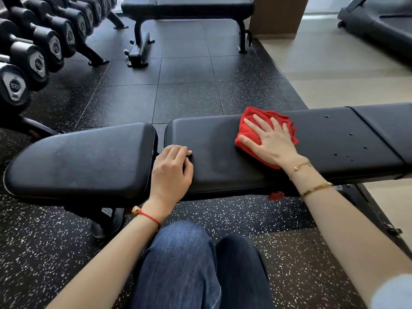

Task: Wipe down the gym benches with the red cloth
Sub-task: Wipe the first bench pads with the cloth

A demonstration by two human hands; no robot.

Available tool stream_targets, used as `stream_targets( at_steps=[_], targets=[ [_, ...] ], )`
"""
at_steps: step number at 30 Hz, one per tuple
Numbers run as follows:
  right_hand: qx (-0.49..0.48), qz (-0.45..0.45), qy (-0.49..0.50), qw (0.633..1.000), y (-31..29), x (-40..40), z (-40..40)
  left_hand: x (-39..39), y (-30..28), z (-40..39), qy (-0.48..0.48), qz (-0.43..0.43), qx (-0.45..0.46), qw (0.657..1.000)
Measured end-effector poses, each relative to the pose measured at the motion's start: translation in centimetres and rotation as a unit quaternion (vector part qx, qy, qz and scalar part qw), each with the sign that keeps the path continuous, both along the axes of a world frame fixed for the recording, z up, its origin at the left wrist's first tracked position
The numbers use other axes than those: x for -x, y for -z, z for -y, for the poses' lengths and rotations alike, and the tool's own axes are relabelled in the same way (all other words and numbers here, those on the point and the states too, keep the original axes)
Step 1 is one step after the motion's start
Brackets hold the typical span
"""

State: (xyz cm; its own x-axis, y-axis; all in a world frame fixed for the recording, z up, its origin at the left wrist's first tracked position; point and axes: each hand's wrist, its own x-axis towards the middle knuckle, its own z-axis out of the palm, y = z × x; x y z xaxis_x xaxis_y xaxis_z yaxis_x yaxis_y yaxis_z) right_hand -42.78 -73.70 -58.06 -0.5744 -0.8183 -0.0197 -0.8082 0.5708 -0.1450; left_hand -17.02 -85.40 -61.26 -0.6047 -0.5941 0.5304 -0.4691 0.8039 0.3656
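Bench (223, 152) runs across the middle of the frame, its seat pad (84, 161) at the left and the long pad at center and right. Left hand (171, 172) rests loosely curled at the long pad's left end, holding nothing, bracing. Right hand (269, 141), fingers spread flat, presses the red cloth (252, 114) onto the pad just right of center. Droplets (350, 134) dot the pad further right, so I judge the stroke should sweep that way with even pressure, palm kept flat. The pad's far and near edges lie close to the cloth; a wide pass risks slipping off. Open floor (189, 85) lies beyond, and a second bench (189, 5) waits at the top.
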Motion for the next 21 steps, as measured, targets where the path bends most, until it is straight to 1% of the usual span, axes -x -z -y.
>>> stream_targets(
  at_steps=[4, 8, 13, 17, 21],
  targets=[
    [0.014, -0.001, -0.03, 0.999, 0.3, -3.0, 1.9, 0.2, 0.1, 0.1, -0.006, 0.003, 0.018, 1.0],
    [0.034, -0.016, -0.098, 0.994, 0.7, -5.6, -0.1, 0.2, 0.0, 0.0, -0.012, 0.01, 0.017, 1.0],
    [0.012, -0.014, -0.134, 0.991, 0.2, -4.2, -2.5, 0.2, -0.5, 0.1, -0.003, 0.044, 0.025, 0.999],
    [0.015, -0.009, -0.109, 0.994, 0.1, -3.2, -3.2, 0.3, -1.0, -0.1, -0.007, 0.083, 0.017, 0.996],
    [0.017, 0.004, -0.038, 0.999, 0.3, -2.9, -2.0, 0.5, -1.7, -0.1, -0.015, 0.124, -0.001, 0.992]
  ],
)
